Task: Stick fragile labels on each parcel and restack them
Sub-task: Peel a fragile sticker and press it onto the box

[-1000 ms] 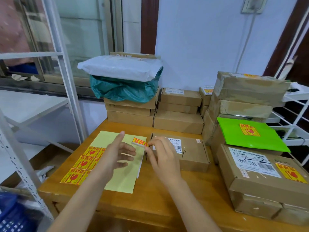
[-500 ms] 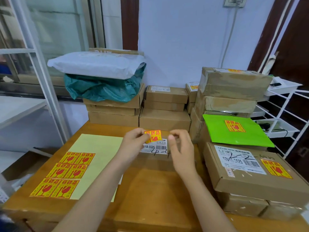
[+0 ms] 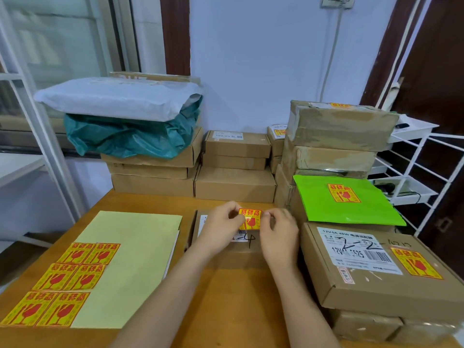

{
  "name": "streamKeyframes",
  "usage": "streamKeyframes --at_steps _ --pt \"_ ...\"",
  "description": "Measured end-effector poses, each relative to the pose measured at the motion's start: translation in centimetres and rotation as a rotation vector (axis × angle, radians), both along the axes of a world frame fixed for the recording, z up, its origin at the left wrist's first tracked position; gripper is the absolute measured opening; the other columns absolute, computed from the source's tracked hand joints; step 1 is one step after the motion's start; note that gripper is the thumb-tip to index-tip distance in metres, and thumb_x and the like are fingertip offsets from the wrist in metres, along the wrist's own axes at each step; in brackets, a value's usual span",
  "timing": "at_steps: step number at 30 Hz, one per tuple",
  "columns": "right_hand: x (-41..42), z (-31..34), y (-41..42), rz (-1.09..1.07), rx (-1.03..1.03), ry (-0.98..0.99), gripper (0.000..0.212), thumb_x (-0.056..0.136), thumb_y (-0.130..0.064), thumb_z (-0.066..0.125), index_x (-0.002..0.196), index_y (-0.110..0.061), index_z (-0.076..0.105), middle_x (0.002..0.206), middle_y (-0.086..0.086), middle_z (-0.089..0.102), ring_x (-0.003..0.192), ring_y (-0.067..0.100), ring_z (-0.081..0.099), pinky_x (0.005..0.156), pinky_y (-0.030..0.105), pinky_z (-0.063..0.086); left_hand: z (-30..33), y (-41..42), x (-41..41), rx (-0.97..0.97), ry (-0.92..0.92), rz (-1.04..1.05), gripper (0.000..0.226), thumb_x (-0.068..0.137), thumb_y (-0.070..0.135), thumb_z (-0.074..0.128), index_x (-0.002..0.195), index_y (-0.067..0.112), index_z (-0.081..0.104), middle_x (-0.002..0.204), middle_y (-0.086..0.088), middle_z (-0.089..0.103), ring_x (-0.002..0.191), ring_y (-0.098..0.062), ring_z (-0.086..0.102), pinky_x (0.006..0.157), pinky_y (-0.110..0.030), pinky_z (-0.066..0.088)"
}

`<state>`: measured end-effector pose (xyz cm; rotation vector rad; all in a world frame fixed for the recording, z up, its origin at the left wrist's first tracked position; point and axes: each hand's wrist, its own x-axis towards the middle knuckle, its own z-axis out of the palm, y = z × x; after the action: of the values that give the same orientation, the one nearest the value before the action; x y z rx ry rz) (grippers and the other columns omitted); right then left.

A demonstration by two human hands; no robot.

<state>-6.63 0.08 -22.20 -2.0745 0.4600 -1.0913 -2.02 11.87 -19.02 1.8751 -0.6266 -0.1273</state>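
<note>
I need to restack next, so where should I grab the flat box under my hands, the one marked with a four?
Probably by its two short sides, one hand from each side. The box lies flat and low on the table, with bare table to its left; the stack topped by the box marked 2-2 sits close on its right.

- My left hand [image 3: 221, 228] and right hand [image 3: 278, 234] are bare: no gloves, rings or watch.
- Both forearms are uncovered; no sleeve reaches into view.
- My fingers [image 3: 234, 209] have short, plain nails.

White wire rack [image 3: 411, 172] at right, wall socket [image 3: 336, 1] above, window frame [image 3: 50, 136] at left.
</note>
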Motion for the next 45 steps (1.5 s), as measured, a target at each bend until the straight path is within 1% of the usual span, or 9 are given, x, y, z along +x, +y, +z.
streamKeyframes --at_steps 3,8,13,18,23,28,35,41,45 --pt "-0.2 0.0 0.2 -0.001 -0.052 0.06 0.034 0.083 -0.027 0.042 0.083 -0.006 0.068 0.089 0.01 0.064 0.081 0.03 0.059 0.072 0.034 0.042 -0.4 0.0 0.1 -0.035 0.003 0.04 0.011 0.089 0.003 0.052 0.084 -0.003 0.059 0.064 0.001 0.048 0.056 -0.01 0.042 0.047 -0.012 0.033" --pt "-0.2 0.1 0.8 0.048 -0.064 0.068 0.035 0.084 -0.031 0.044 0.088 -0.007 0.068 0.095 0.007 0.063 0.083 0.025 0.061 0.071 0.03 0.041 -0.1 0.2 0.6 0.026 -0.061 0.12 0.017 0.091 0.011 0.052 0.076 0.006 0.058 0.057 0.005 0.049 0.046 -0.002 0.045 0.045 -0.013 0.032" --pt "-0.3 0.4 1.4 0.106 -0.012 0.075 0.038 0.083 -0.033 0.043 0.09 -0.005 0.068 0.098 0.005 0.062 0.085 0.021 0.061 0.076 0.034 0.048 -0.5 0.6 1.0 0.107 -0.165 0.209 0.024 0.092 0.019 0.053 0.068 0.016 0.055 0.058 0.005 0.051 0.057 -0.012 0.046 0.055 -0.029 0.034" --pt "0.0 0.7 0.6 0.159 0.185 0.029 0.014 0.089 -0.011 0.057 0.088 -0.006 0.07 0.094 0.005 0.064 0.082 0.013 0.057 0.074 0.019 0.041 -1.2 1.4 1.2 -0.036 -0.068 0.159 0.025 0.094 0.02 0.054 0.076 0.003 0.059 0.064 -0.001 0.048 0.062 -0.014 0.043 0.063 -0.03 0.035" --pt "-0.1 0.8 -0.1 0.288 0.347 0.073 0.014 0.088 -0.005 0.057 0.085 -0.014 0.067 0.098 0.006 0.065 0.085 0.001 0.055 0.07 0.0 0.037 -1.3 1.7 1.1 -0.035 -0.065 0.077 0.028 0.095 0.022 0.054 0.07 0.011 0.058 0.062 0.002 0.047 0.06 -0.01 0.041 0.062 -0.03 0.034" --pt "-0.1 0.6 -0.3 0.298 0.362 0.068 0.014 0.086 -0.003 0.059 0.079 -0.011 0.069 0.104 0.009 0.059 0.097 0.011 0.054 0.075 0.0 0.034 -1.3 1.9 1.1 -0.034 -0.07 0.003 0.025 0.095 0.024 0.054 0.078 0.009 0.065 0.063 0.009 0.052 0.063 -0.005 0.046 0.066 -0.027 0.038" --pt "0.3 -0.2 -0.6 0.305 0.277 0.094 0.015 0.088 -0.007 0.061 0.078 0.002 0.069 0.098 0.008 0.061 0.093 0.013 0.056 0.08 0.011 0.037 -1.5 1.9 1.3 -0.017 -0.065 -0.041 0.024 0.096 0.028 0.053 0.076 0.02 0.066 0.064 0.013 0.054 0.065 -0.003 0.048 0.067 -0.027 0.04" --pt "0.6 -0.8 -1.0 0.275 0.21 0.107 0.018 0.09 -0.009 0.06 0.077 0.0 0.068 0.1 0.006 0.06 0.102 0.022 0.054 0.092 0.032 0.04 -1.7 1.7 1.3 0.009 -0.064 -0.016 0.022 0.095 0.028 0.054 0.081 0.023 0.069 0.066 0.011 0.058 0.065 0.0 0.05 0.065 -0.024 0.041" --pt "0.6 -1.0 -1.2 0.276 0.215 0.131 0.017 0.09 -0.007 0.059 0.073 -0.006 0.064 0.103 0.005 0.055 0.103 0.023 0.052 0.092 0.032 0.039 -1.6 1.6 1.2 -0.003 -0.054 -0.002 0.012 0.094 0.025 0.057 0.092 0.028 0.068 0.08 0.01 0.065 0.078 -0.005 0.058 0.072 -0.025 0.048"
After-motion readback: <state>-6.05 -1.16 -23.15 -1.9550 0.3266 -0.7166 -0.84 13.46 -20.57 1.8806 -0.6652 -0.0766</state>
